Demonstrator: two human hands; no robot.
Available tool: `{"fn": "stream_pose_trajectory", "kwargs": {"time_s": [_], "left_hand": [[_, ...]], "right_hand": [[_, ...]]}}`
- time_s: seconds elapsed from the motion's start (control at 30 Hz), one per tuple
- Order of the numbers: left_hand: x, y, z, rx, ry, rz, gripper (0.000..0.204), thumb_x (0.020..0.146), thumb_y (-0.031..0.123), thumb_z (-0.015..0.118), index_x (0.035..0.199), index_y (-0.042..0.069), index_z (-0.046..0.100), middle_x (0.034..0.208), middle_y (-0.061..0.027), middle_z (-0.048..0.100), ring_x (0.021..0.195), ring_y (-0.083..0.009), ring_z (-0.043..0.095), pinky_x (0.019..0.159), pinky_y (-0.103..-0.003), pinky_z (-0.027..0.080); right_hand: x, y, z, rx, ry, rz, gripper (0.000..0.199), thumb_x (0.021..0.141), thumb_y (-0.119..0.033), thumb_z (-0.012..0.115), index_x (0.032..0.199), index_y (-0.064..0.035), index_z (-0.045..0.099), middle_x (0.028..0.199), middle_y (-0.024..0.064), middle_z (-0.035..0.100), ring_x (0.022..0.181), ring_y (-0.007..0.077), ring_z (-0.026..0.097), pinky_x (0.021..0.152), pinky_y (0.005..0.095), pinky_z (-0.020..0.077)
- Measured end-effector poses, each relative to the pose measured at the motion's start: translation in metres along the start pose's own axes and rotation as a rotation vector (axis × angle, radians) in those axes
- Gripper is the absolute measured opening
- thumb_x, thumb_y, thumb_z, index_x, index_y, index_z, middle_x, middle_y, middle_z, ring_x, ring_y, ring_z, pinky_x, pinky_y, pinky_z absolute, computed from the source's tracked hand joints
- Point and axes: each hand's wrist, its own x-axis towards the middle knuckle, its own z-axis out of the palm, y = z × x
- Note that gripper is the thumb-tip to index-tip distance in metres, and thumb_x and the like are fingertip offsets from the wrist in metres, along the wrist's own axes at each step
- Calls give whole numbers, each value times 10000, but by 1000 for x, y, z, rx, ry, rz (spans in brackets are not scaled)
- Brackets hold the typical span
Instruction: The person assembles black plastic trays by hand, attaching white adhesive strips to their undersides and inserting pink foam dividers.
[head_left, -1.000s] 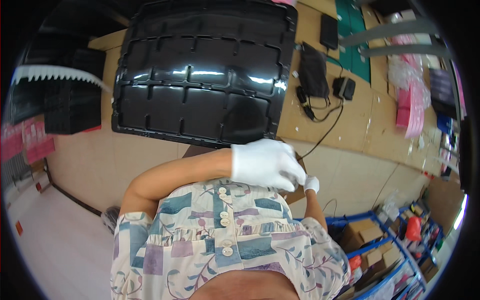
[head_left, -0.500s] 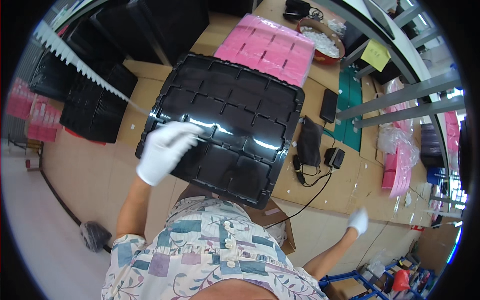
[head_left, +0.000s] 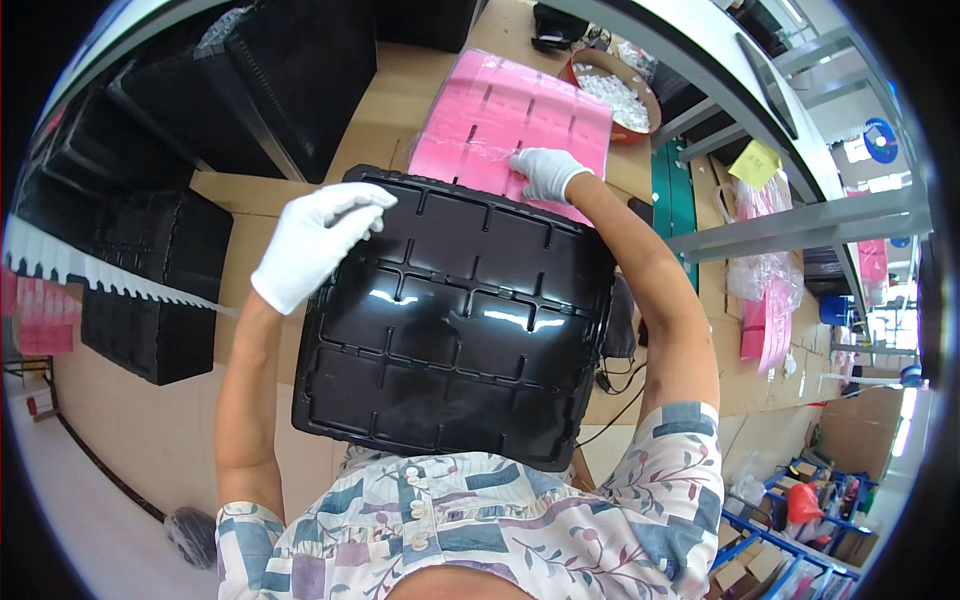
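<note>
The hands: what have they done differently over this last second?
The right hand has swung up from low beside the body and now rests on the pink sheet beyond the black tray. The left hand, earlier flat on the tray, now sits at its upper left corner. The tray stays on the cardboard-covered table.

The black plastic tray (head_left: 455, 320) covers the near edge of the pink sheet (head_left: 510, 125) and much of the cardboard-covered table (head_left: 390, 110). Its near edge is hidden behind the person's shirt (head_left: 480, 530). The right hand (head_left: 545, 172) hides part of the sheet. The small white pieces in the round bowl (head_left: 618, 85) are too small to tell.
</note>
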Motion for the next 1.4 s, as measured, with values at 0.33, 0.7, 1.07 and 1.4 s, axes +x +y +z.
{"fn": "stream_pose_trajectory", "kwargs": {"time_s": [0.33,0.7,1.07,1.4], "left_hand": [[63,-41,-26,31,-39,-36,212,938,107,572,1077,10,699,829,-38,652,751,-82,575,717,-234,472],[175,-48,79,1057,41,286,808,773,411,739,1427,70,410,1365,-223,507,1278,-381,481,1036,-462,418],[238,-49,40,986,65,535,135,862,141,624,963,105,705,944,-131,647,931,-339,626,829,-430,499],[234,-49,17,727,-54,216,165,874,171,616,950,110,750,1043,-142,687,909,-321,652,857,-394,505]], "right_hand": [[9,49,1,519,208,-98,173,827,-149,648,946,-47,721,913,151,708,845,312,668,812,378,521],[0,89,-15,1244,369,58,257,895,-202,643,1064,-22,716,1014,31,694,875,117,602,798,270,485],[-17,-37,-46,192,648,422,523,768,-316,737,1177,-20,602,1064,147,673,951,247,665,835,370,512],[-43,-16,-13,-205,450,479,328,756,-165,680,1059,-60,610,951,179,682,899,348,678,770,441,538]]}}
